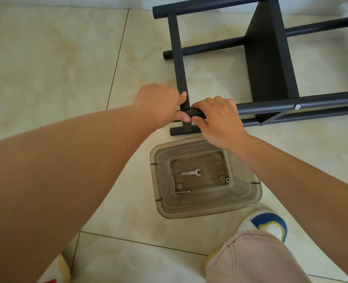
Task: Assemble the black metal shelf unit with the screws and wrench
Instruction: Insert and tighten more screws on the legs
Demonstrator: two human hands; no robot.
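The black metal shelf unit [269,64] lies on its side on the tiled floor, its round tubes running left to right and a flat bar [178,58] crossing them. My left hand [160,103] grips the near tube's end where the flat bar meets it, thumb against the bar. My right hand [218,119] is curled round the same tube just to the right. A screw head [297,107] shows farther right on that tube. In a clear plastic tub [205,207] below my hands lie a small flat wrench [191,172], two long screws [182,192] and three nuts [222,178].
The tub stands on the floor right below the frame's near end. My right shoe [271,223] and trouser knee [250,260] are at the lower right; my left shoe [61,270] is at the bottom left. A white wall edge runs along the top.
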